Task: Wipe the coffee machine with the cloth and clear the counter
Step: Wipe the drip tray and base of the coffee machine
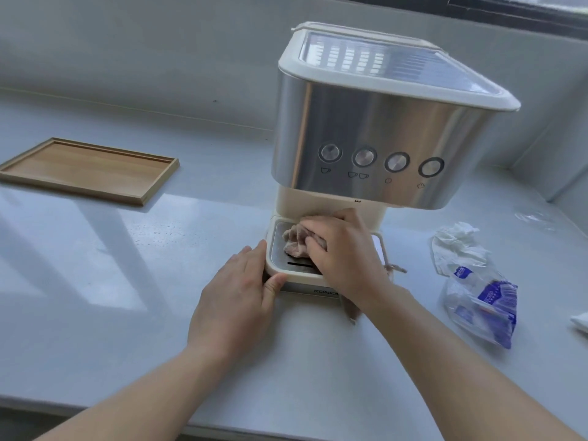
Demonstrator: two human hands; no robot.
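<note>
The wiping looks to be under way, and the clearing not yet begun. The right hand (345,249) is pressed down on a bunched pinkish cloth (296,245), its fingers curled over the fabric, working it across the metal drip tray (277,249) at the foot of the coffee machine (375,132); a tail of the cloth trails off the front edge under the wrist. The left hand (237,297) lies flat and open against the tray's left corner, thumb on the front rim, steadying the base and gripping nothing. On the counter (95,265) to the right, a crumpled tissue (458,246) and a clear plastic wrapper (483,310) with blue print still wait to be removed, and a bare wooden tray (92,168) sits well to the left
</note>
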